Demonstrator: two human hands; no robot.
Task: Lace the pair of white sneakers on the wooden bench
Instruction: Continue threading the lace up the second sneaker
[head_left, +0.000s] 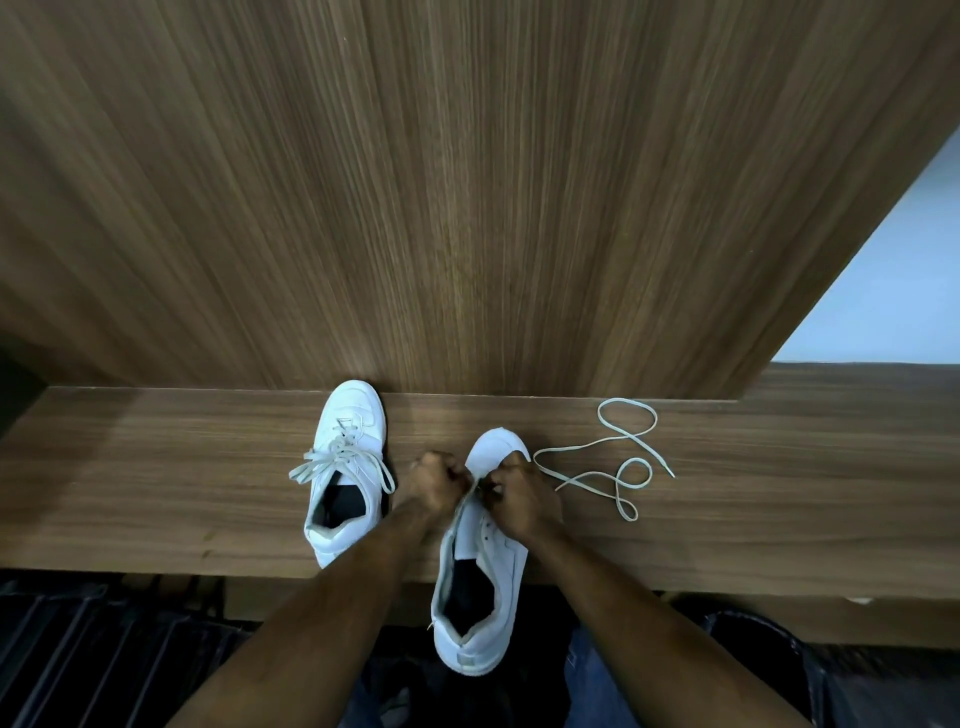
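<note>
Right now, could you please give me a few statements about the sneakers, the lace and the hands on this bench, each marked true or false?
1. The left sneaker already carries a lace. True.
2. The loose shoelace lies left of both sneakers. False: it lies to the right of them, on the wooden bench.
3. Both hands work at the right sneaker. True: left hand and right hand grip its front.
4. The right sneaker sits wholly on the bench. False: its heel overhangs the near edge.

bare forearms, blue jeans (587, 686)
</note>
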